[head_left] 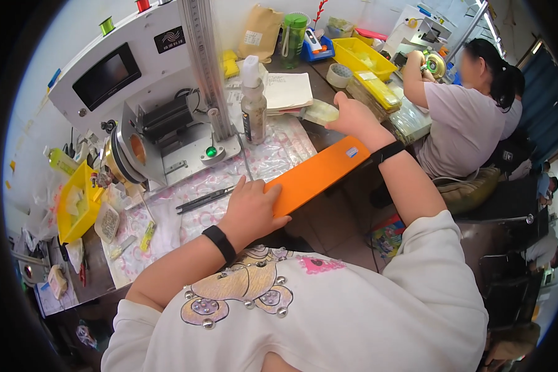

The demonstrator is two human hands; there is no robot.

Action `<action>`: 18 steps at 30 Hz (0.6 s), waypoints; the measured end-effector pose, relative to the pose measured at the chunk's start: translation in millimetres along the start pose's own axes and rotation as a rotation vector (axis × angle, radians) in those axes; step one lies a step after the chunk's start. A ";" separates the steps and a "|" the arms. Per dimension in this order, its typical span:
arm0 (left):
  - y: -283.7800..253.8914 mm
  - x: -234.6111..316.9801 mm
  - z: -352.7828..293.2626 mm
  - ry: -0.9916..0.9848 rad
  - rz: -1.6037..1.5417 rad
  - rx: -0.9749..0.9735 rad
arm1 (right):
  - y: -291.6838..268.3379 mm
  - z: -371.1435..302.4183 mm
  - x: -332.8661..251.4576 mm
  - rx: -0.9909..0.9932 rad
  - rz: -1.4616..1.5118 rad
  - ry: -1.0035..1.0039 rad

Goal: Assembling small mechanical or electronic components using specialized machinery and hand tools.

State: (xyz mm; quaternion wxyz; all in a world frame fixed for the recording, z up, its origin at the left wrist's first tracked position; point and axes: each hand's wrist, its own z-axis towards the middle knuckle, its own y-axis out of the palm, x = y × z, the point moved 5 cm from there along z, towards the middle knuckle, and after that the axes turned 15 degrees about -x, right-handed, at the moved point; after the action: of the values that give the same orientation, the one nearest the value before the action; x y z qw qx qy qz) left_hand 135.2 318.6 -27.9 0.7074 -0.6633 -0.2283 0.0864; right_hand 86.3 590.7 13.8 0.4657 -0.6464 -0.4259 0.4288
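Observation:
A long, flat orange slab with a small blue-and-white label at its right end lies slanting at the table's near edge. My left hand grips its left end, thumb at the near side and fingers along the far side. My right hand is just beyond the slab's right end, its fingers closed on a small clear plastic bag with something pale inside. What the bag holds is not clear. Black tweezers lie on the patterned table cover left of my left hand.
A white machine with a screen and a green-lit button stands at left. A spray bottle, paper pad, tape roll and yellow trays crowd the back. At right, a co-worker sits at another machine.

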 end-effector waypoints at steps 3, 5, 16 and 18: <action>-0.7 -2.2 11.1 -0.021 -0.035 0.022 | 8.3 -9.7 -3.8 -0.003 0.072 0.006; 7.0 -4.9 18.8 -0.032 -0.020 -0.090 | 27.9 -9.3 -1.6 0.012 0.061 0.003; -10.5 -8.6 -13.5 0.035 -0.034 -0.212 | 38.1 8.7 -55.5 0.234 -0.478 -0.402; -12.0 -18.2 -21.1 0.007 -0.090 -0.362 | 43.2 20.5 -60.9 0.190 -0.554 -0.458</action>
State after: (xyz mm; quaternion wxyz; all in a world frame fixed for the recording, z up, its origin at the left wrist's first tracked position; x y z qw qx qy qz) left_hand 126.3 290.7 -20.2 0.5803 -0.7693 -0.2671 0.0100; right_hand 56.8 528.9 -22.5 0.5147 -0.3476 -0.6361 0.4579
